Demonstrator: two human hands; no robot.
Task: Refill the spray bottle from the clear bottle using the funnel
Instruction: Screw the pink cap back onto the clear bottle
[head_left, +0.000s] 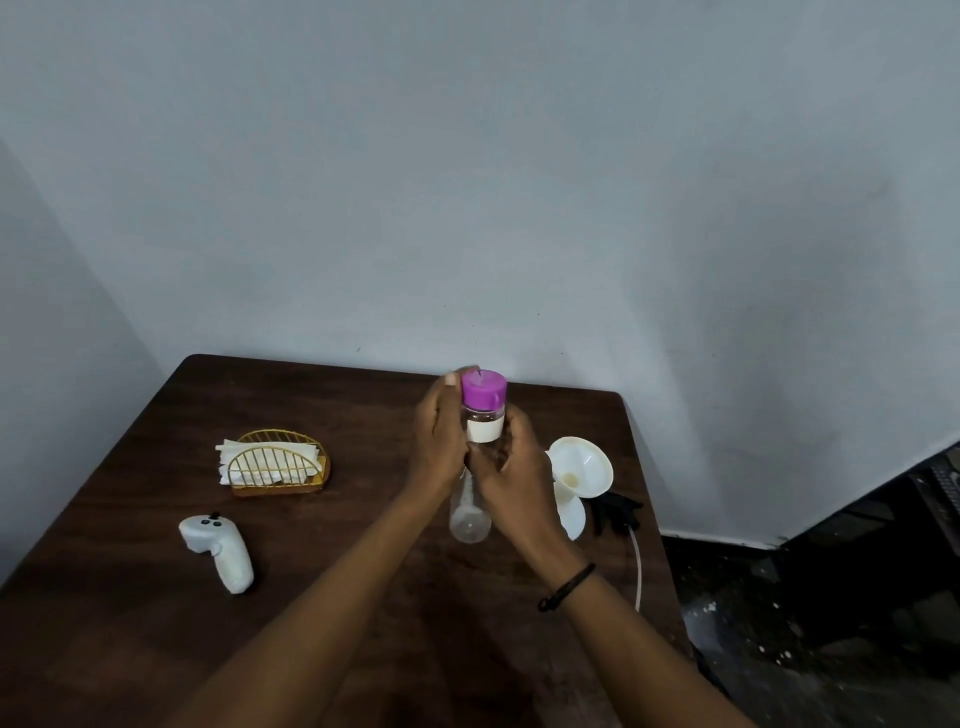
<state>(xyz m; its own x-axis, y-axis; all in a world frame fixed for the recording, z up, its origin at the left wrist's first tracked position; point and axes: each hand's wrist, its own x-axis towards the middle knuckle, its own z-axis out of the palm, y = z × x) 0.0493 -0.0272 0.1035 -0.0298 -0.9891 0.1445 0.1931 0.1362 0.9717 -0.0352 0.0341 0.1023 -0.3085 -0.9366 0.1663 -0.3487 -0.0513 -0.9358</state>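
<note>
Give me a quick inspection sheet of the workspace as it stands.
Surface: dark wooden table set against a grey wall.
Job's things: clear bottle, purple cap on, held upright; white funnel seated in the white spray bottle on the right.
Clutter: gold wire napkin holder; white controller; black object behind the funnel.
Hands: left hand and right hand both grip the clear bottle.
Cables: white tube near the table's right edge.
Surroundings: dark floor at right.
</note>
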